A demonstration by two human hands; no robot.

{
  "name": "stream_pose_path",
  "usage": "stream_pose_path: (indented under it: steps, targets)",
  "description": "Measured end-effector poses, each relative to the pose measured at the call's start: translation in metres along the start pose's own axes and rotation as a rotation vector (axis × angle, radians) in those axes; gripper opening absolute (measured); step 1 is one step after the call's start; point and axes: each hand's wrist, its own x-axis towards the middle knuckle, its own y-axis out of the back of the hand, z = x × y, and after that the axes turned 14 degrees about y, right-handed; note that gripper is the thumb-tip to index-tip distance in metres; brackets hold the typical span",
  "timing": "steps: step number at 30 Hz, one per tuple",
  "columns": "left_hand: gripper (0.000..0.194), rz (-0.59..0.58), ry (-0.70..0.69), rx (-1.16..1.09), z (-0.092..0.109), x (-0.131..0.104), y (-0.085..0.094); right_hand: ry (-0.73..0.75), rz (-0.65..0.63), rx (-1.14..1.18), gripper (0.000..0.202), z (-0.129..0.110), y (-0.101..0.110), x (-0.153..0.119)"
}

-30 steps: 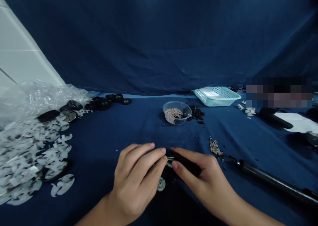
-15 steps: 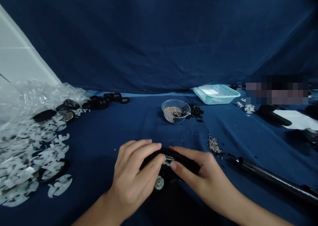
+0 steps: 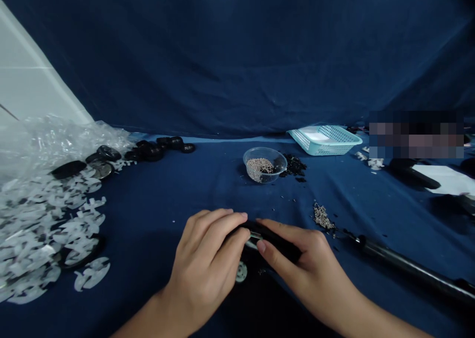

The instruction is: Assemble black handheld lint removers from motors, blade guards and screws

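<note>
Toward the middle of the near edge of the desk (image 3: 166,189), both hands share one black casing (image 3: 285,249). The left hand (image 3: 200,271) curls its fingers over the left end, their undersides hidden; the right hand (image 3: 304,266) pinches the other end between thumb and fingers. A thin greenish strip (image 3: 256,235) shows between the fingertips. Good work here probably means even pressure from both sides, fingertips off that strip, and no twisting.

Room looks widest forward and left: cloth runs to the see-through bowl (image 3: 272,175) and to the white pieces (image 3: 44,229) along the left edge. Rightward is tighter, with a heap of small metal parts (image 3: 322,217) and a black-handled tool (image 3: 408,266) slanting toward the near right corner; an elbow could catch it.
</note>
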Motion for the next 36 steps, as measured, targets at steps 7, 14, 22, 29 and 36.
stream_pose_path:
  steps: [7, 14, 22, 29, 36]
  targets:
    - [0.031, 0.031, -0.043, -0.023, -0.003, -0.002, -0.001, -0.042, 0.006, 0.050, 0.032, -0.003, -0.001, 0.002]
    - [0.032, 0.014, 0.115, -0.137, 0.003, 0.001, 0.001, -0.049, 0.042, 0.059, 0.032, -0.002, -0.002, -0.001]
    - [0.029, -0.037, 0.450, -0.337, 0.010, 0.001, 0.005, -0.032, 0.056, 0.118, 0.029, -0.002, -0.003, 0.000]
    - [0.027, -0.509, 0.915, -0.600, 0.005, 0.012, 0.013, 0.037, 0.016, 0.119, 0.027, 0.002, -0.001, 0.003]
    - [0.024, -0.393, 0.876, -0.557, 0.006, 0.008, 0.011, 0.305, 0.167, -0.303, 0.035, 0.012, -0.005, -0.003]
